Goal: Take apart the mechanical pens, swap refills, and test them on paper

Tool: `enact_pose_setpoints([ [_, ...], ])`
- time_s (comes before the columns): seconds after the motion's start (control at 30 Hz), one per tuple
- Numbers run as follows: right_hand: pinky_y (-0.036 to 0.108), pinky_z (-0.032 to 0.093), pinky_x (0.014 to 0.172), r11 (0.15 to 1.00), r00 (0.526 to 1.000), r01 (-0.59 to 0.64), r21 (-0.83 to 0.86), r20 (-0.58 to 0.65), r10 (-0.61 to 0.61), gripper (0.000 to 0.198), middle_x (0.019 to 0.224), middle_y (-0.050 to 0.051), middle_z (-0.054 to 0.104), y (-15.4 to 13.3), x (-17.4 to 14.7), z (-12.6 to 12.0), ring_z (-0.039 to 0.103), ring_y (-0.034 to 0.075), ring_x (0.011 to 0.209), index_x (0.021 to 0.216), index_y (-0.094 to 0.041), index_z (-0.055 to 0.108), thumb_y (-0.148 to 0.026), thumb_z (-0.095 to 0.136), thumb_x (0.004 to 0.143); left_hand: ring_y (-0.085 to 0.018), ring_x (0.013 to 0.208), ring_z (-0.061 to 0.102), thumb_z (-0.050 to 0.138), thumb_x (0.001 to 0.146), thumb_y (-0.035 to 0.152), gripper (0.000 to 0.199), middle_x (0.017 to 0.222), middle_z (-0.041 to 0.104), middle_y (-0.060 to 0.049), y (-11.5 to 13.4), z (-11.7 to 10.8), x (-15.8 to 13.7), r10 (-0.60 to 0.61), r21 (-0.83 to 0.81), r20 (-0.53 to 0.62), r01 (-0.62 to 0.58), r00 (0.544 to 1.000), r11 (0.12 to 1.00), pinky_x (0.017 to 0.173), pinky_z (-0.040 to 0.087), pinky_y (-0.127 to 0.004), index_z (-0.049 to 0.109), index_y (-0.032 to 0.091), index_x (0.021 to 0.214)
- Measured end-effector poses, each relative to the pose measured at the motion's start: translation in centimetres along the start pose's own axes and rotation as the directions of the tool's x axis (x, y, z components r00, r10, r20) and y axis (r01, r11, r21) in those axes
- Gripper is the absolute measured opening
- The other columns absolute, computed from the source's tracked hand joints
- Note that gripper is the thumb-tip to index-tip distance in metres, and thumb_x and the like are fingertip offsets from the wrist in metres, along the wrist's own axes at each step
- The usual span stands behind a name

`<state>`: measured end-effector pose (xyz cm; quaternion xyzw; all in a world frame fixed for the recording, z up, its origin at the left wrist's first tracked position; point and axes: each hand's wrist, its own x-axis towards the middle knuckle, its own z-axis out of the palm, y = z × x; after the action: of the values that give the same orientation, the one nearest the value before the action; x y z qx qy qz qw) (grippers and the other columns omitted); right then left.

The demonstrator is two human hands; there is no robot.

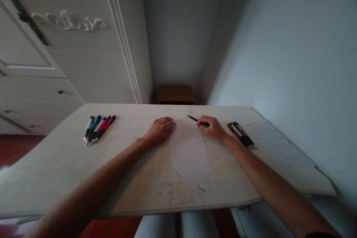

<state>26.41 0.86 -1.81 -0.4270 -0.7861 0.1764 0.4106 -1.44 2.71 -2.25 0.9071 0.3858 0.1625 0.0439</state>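
My right hand (211, 127) is closed around a dark pen (192, 118), whose slim end points up and to the left above the top of the paper. The lined sheet of paper (192, 156) lies between my two hands, and I cannot make out any clear writing on it. Resting on the table at the sheet's upper left edge is my left hand (158, 131), palm down, with a ring on one finger. Its fingers lie over the paper's edge and hold nothing that I can see.
Several pens (99, 129) lie grouped on the white table (134, 189) at the left. Another group of pens (242, 135) lies beyond my right forearm, beside a written sheet (279, 143) near the wall. A small brown wooden box-like piece (176, 93) stands behind the table, and white cabinets (83, 63) at left.
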Motion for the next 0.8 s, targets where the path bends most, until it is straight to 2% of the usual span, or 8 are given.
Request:
enact_pose_setpoints([
  [0.17,0.034,0.048,0.076,1.000,1.000,-0.014,-0.007,-0.002,0.014,0.012,0.075,0.003,0.068,0.1,0.0,-0.2,0.063,0.019,0.075,0.072,-0.021,0.066,-0.016,0.055,0.072,-0.027,0.124,0.053,0.042,0.097,0.030,0.035,0.132,0.059,-0.013,0.2,-0.2,0.0,0.001,0.000,0.004,-0.001,1.000,1.000,0.106,0.042,-0.045,0.063,0.019,0.123],
  [0.3,0.033,0.048,0.074,0.999,0.996,-0.041,-0.003,-0.079,0.041,0.014,0.082,0.004,0.068,0.4,0.0,-0.2,0.062,0.018,0.076,0.081,-0.020,0.069,-0.018,0.057,0.073,-0.027,0.124,0.053,0.043,0.097,0.030,0.034,0.131,0.059,-0.013,0.1,0.0,0.1,0.003,-0.009,-0.007,-0.003,1.000,1.000,0.106,0.042,-0.045,0.063,0.019,0.122],
  [0.37,0.032,0.050,0.072,0.994,0.990,-0.085,0.062,-0.103,0.092,0.020,0.092,0.005,0.069,0.5,0.0,-0.1,0.062,0.017,0.078,0.090,-0.021,0.071,-0.021,0.060,0.073,-0.027,0.124,0.053,0.043,0.097,0.030,0.035,0.131,0.059,-0.013,0.0,0.0,0.1,0.004,-0.013,-0.004,-0.004,1.000,1.000,0.106,0.042,-0.045,0.063,0.018,0.122],
  [0.43,0.033,0.051,0.074,0.964,0.979,-0.157,0.215,-0.095,0.181,0.029,0.102,0.006,0.069,0.5,0.2,0.0,0.064,0.019,0.086,0.100,-0.022,0.071,-0.025,0.065,0.072,-0.027,0.124,0.053,0.042,0.097,0.030,0.035,0.131,0.059,-0.014,0.0,0.1,0.1,0.008,-0.018,-0.007,-0.008,1.000,1.000,0.106,0.042,-0.046,0.063,0.017,0.123],
  [0.5,0.035,0.052,0.081,0.880,0.957,-0.220,0.421,-0.080,0.278,0.037,0.111,0.006,0.069,0.4,0.4,-0.1,0.064,0.021,0.101,0.108,-0.024,0.069,-0.028,0.069,0.071,-0.027,0.124,0.053,0.042,0.097,0.030,0.035,0.131,0.059,-0.014,-0.1,0.2,0.1,0.010,-0.026,-0.015,-0.011,1.000,1.000,0.106,0.042,-0.047,0.063,0.017,0.122],
  [0.63,0.037,0.049,0.091,0.609,0.916,-0.226,0.760,-0.047,0.399,0.045,0.126,0.003,0.067,0.0,0.8,-0.8,0.060,0.022,0.116,0.113,-0.030,0.066,-0.028,0.074,0.069,-0.027,0.123,0.053,0.043,0.096,0.029,0.034,0.130,0.060,-0.013,-0.1,0.3,0.1,0.007,-0.043,-0.028,-0.008,1.000,0.999,0.105,0.042,-0.047,0.064,0.019,0.120],
  [0.73,0.035,0.049,0.090,0.447,0.891,-0.262,0.855,0.037,0.453,0.036,0.115,0.003,0.072,0.1,0.9,-1.1,0.065,0.021,0.109,0.102,-0.027,0.068,-0.030,0.078,0.069,-0.027,0.123,0.053,0.043,0.096,0.029,0.034,0.130,0.060,-0.013,0.0,0.3,0.1,0.007,-0.034,-0.023,-0.008,1.000,0.999,0.106,0.042,-0.047,0.064,0.018,0.121],
  [0.8,0.032,0.051,0.083,0.374,0.861,-0.306,0.875,0.087,0.500,0.026,0.099,0.003,0.076,0.3,0.9,-1.1,0.070,0.019,0.094,0.089,-0.023,0.068,-0.036,0.079,0.070,-0.027,0.124,0.053,0.043,0.097,0.029,0.034,0.130,0.059,-0.013,-0.1,0.3,0.1,0.007,-0.030,-0.022,-0.007,1.000,1.000,0.106,0.042,-0.046,0.064,0.018,0.121],
])
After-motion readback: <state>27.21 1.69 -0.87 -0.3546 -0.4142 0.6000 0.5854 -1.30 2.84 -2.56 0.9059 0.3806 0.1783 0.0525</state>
